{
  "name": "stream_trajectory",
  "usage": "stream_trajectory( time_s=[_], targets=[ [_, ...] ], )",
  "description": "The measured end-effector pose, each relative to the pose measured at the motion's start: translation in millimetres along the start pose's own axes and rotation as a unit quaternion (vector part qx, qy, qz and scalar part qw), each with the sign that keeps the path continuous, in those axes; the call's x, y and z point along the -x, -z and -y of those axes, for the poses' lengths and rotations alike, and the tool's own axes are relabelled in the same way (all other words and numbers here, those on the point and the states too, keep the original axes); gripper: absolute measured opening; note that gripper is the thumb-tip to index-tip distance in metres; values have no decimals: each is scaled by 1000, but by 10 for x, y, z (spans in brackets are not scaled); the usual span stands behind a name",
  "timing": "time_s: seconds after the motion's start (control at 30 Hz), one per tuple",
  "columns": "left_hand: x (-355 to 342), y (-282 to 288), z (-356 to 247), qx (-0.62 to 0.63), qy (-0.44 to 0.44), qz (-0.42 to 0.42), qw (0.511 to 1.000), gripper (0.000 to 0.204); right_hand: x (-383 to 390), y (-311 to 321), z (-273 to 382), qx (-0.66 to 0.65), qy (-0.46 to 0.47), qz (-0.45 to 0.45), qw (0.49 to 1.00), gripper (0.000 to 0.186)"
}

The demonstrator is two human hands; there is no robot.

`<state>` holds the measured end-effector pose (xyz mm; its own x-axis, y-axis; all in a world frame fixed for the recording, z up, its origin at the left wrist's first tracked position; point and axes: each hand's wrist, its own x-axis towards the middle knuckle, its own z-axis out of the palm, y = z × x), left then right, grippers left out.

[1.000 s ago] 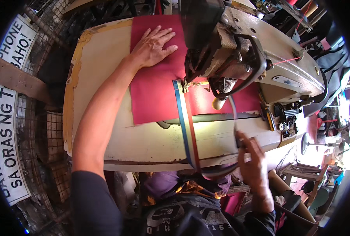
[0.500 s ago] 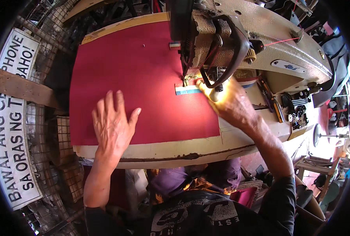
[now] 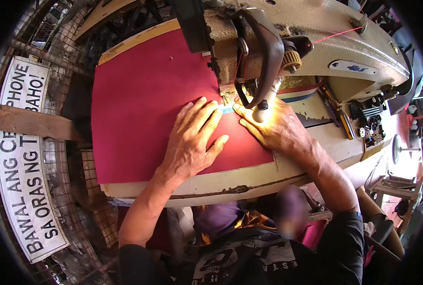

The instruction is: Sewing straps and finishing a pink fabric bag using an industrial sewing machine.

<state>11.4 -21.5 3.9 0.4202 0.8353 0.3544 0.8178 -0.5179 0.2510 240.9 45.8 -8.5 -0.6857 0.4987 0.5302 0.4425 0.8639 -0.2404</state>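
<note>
A dark red sheet (image 3: 135,109) of smooth material lies flat under the head of a sewing machine (image 3: 316,52). A short striped strip (image 3: 227,109), white and blue where it shows, lies on the sheet by the presser foot (image 3: 227,97). My left hand (image 3: 190,140) rests flat and open on the sheet, its fingertips at the strip's left end. At the other end, the stretched fingers of my right hand (image 3: 280,130) press on the strip, under a lit bulb (image 3: 260,114). Some right fingers are hidden behind the machine's black guard and the glare.
A striped band (image 3: 299,94) runs through the machine's arm opening. Right of it lie pliers-like tools with orange-and-black handles (image 3: 346,124) and small metal parts (image 3: 370,129). Red thread (image 3: 337,36) stretches above. A wire mesh with a white sign (image 3: 24,161) stands at left.
My left hand has moved right and a little up across the sheet, to the strip beside the needle area. My right hand stays at the strip. The view has shifted slightly.
</note>
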Motion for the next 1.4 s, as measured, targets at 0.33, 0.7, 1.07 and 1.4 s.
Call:
stream_trajectory(
  time_s=[0.33,0.7,1.07,1.4],
  targets=[
    [31,-4,32,24,-11,9,1000,54,-32,10,16,3,6,14,1000,19],
    [-28,36,80,20,-36,26,999,55,-13,39,-13,-13,-7,44,999,21],
    [-41,32,239,30,-39,34,998,60,560,722,226,56,-150,-21,987,45],
    [-70,2,245,37,-35,27,998,60,1445,861,-200,282,-294,-178,896,43]
  ],
)
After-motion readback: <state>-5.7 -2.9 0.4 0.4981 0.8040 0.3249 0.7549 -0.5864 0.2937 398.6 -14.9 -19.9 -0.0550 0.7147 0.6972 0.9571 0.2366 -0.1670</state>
